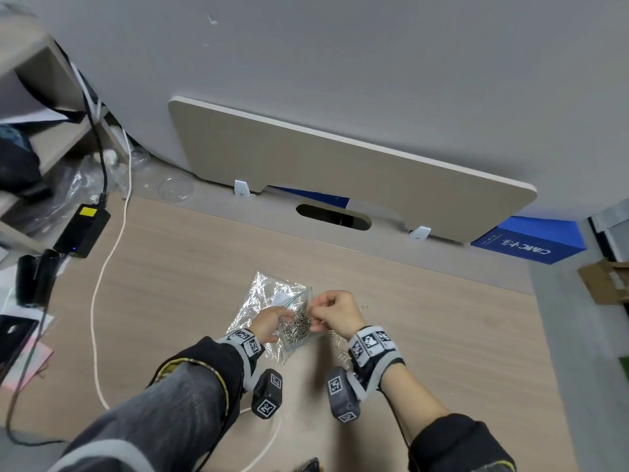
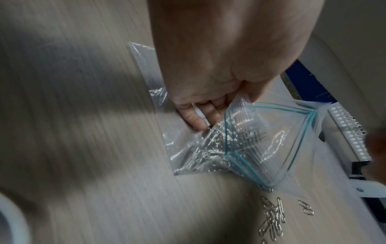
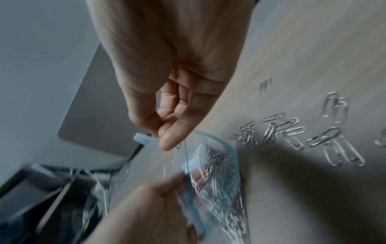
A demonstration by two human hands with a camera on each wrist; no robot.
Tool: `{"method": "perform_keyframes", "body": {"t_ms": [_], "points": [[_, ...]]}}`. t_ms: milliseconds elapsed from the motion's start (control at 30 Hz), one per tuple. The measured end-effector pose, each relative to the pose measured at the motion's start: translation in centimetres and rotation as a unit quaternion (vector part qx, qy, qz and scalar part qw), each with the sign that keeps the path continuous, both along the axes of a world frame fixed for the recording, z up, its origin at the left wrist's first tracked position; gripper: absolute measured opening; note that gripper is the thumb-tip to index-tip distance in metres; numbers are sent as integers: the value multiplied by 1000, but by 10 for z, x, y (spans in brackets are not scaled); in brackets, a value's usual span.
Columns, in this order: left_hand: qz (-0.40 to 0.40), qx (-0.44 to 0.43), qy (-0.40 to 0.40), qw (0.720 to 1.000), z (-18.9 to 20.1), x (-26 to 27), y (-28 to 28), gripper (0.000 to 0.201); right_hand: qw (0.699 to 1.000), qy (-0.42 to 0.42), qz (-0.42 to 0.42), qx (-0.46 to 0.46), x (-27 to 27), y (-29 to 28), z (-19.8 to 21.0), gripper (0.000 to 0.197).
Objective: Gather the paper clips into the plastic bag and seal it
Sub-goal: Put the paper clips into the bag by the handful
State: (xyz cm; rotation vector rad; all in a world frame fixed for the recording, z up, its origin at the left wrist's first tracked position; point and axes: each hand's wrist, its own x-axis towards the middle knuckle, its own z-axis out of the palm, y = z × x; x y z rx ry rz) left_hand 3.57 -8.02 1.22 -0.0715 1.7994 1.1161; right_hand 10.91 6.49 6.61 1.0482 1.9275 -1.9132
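A clear zip plastic bag with a teal seal line lies on the wooden desk, with several silver paper clips inside it. My left hand pinches the bag's rim and holds the mouth open. My right hand hovers at the mouth, thumb and forefinger pinching a paper clip just above the seal line. Loose paper clips lie on the desk to the right of the bag, also seen near my right wrist and in the left wrist view.
A crinkled clear wrapper lies under and behind the bag. A black power adapter, a white cable and clutter sit at the left. A beige board leans on the wall behind a cable slot. A blue box is at the back right.
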Motion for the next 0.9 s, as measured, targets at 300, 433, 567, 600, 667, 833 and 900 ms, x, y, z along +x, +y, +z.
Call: {"method": "perform_keyframes", "body": {"t_ms": [300,433,567,600,667,833,900], "points": [[8,5,-12,1000,-9,-3,-3,29,920,22,24,392,15,22,-30,12],[-3,2,-14,1000,-7,-2,-4,31,809,-76,345,470,29,38,-49,35],[63,2,-44,997,-6,-3,0,42,770,-25,438,463,29,31,-59,55],[64,4,-48,997,-6,-3,0,43,758,-13,454,468,30,30,-61,54],[61,6,-45,997,-6,-3,0,38,746,12,464,478,34,31,-64,44],[29,3,-27,999,-7,-2,-1,32,733,22,468,493,49,43,-66,30],[63,10,-41,997,-5,-2,1,38,731,17,476,489,55,48,-63,32]]}}
